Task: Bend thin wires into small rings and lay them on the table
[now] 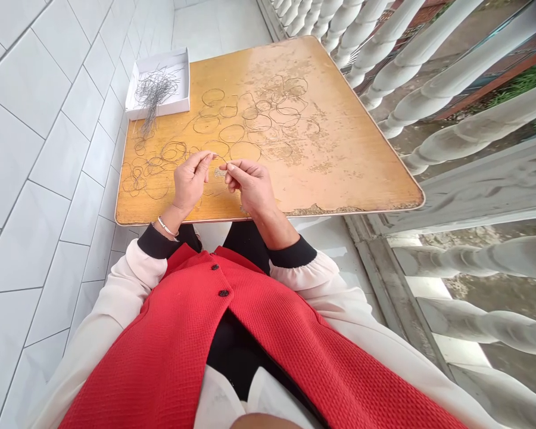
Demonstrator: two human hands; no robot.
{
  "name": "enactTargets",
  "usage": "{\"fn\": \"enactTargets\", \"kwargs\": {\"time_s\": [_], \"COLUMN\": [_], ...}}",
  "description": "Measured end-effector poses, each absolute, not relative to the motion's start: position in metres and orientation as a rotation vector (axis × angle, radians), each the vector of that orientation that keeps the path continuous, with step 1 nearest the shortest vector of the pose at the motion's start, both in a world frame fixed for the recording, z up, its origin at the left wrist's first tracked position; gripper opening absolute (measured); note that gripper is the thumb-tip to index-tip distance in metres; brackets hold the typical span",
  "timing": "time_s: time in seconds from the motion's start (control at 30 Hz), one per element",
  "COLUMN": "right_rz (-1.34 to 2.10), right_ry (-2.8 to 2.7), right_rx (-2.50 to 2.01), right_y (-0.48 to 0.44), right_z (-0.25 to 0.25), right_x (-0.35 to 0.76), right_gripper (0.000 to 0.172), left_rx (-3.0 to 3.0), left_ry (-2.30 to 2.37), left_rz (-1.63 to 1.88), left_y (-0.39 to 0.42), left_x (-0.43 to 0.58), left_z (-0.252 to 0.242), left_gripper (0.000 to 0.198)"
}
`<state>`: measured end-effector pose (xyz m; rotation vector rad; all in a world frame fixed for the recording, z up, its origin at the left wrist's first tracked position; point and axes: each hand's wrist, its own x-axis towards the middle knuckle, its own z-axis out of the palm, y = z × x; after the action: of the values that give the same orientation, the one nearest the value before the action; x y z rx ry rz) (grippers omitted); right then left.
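Observation:
My left hand [190, 183] is closed in a pinch above the near part of the table, thumb against the fingertips. Close beside it, my right hand [254, 186] pinches too, with its fingers curled in. Between the two sets of fingertips runs a short stretch of thin dark wire [221, 159], held at both sides. Under the hands lies a small patch of tiny pale bits [219, 173], partly covered by the right fingers. Many loose wire rings [237, 133] of different sizes are spread flat around and beyond the hands.
A shallow white box [178, 107] at the table's far left holds a tangle of thin dark wires [157, 86], some hanging over its near side. The wooden table [357, 161] has a worn surface and chipped near edge. A tiled wall [49, 137] stands left, a white balustrade [406, 110] right.

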<state>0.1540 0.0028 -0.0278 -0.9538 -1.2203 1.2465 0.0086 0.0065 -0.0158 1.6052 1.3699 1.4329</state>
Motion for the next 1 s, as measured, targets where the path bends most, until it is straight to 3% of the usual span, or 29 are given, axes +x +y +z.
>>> {"fn": "enactTargets", "kwargs": {"time_s": [0.33, 0.5, 0.87, 1.0], "right_rz": [1.364, 1.414, 0.761, 0.586], "right_ry": [-1.152, -1.152, -1.513, -1.659], "right_rx": [-0.879, -0.865, -1.099, -1.112], "right_y": [-0.009, -0.012, 0.002, -0.001], "right_z": [-0.044, -0.048, -0.042, -0.036], "right_x": [0.146, 0.137, 0.154, 0.157], "right_gripper": [0.055, 0.049, 0.026, 0.025], "left_rx": [1.649, 1.551, 1.577, 1.552], "left_ry": [1.471, 1.489, 1.328, 1.292], "left_rz": [1.563, 1.567, 1.397, 1.272], "left_y": [0.005, 0.002, 0.002, 0.006], "left_x": [0.01, 0.012, 0.004, 0.006], "left_z": [-0.024, -0.024, -0.009, 0.003], "left_gripper": [0.035, 0.034, 0.033, 0.027]}}
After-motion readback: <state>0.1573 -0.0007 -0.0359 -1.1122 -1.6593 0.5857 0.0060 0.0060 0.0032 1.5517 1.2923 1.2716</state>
